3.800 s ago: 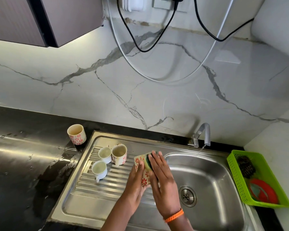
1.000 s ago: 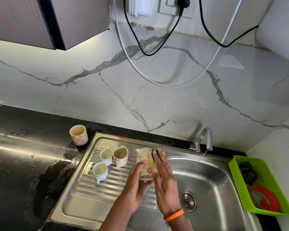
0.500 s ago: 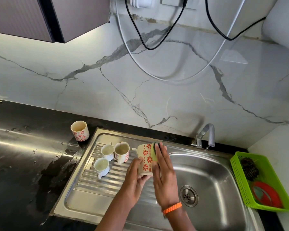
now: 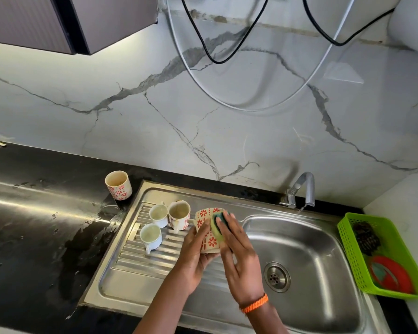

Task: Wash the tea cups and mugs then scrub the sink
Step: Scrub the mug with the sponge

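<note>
Mug (image 4: pixel 206 229) with red flowers sits gripped in the left hand (image 4: pixel 196 251) above the drainboard (image 4: pixel 140 266) while the right hand (image 4: pixel 239 256) presses a green sponge (image 4: pixel 216 226) against its side, so washing looks early: four stained cups wait nearby, and the sink (image 4: pixel 323 261) seems unscrubbed.

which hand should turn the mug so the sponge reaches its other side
Left, probably. The left hand already grips the floral mug from below, while the right hand presses the sponge against its side.
</note>
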`<state>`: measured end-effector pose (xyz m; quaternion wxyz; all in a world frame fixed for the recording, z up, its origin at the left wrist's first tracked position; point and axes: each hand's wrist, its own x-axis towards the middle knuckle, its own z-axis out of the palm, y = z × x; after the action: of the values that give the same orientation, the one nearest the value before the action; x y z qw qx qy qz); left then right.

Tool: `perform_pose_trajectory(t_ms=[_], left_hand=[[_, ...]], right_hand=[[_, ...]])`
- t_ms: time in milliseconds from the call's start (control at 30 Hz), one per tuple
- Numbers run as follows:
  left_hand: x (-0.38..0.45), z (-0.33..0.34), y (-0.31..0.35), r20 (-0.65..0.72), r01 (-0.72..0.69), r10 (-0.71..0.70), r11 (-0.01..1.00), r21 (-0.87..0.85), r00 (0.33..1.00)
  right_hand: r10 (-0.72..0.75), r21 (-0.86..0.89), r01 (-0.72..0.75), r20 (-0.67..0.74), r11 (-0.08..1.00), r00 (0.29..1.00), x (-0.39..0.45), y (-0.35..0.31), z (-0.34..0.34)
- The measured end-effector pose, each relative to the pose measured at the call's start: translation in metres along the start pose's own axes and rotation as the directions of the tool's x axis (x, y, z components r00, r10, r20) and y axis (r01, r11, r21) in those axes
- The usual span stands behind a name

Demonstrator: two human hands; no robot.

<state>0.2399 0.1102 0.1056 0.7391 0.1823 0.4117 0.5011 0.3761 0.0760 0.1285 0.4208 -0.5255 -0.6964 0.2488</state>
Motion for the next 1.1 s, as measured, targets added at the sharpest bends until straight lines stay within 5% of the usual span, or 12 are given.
perform_pose_trajectory(t_ms=[400,633,867,1100], left_hand=[[0.005,0.004,0.007,-0.122,-0.080,0.091,0.992,0.095,0.988],[-0.001,0.020,0.002,-0.054,-0.025,0.029,0.996,0.083,0.998],[0.004,0.008,0.014,-0.037,0.045,-0.048,0.995,-0.084,0.998],[0.000,0.019,0.011,0.113,0.036,-0.044,0.997,0.073,0.993]], right_hand=[[-0.018,-0.019,0.018,0.011,1.000,1.000,-0.018,-0.008,0.006],[0.046,-0.051,-0.051,-0.080,0.997,0.996,0.037,0.000,-0.002],[-0.005,-0.030,0.003,-0.057,1.000,0.998,-0.016,-0.002,0.004],[0.021,-0.052,-0.025,-0.064,0.998,0.998,0.026,-0.007,-0.003]])
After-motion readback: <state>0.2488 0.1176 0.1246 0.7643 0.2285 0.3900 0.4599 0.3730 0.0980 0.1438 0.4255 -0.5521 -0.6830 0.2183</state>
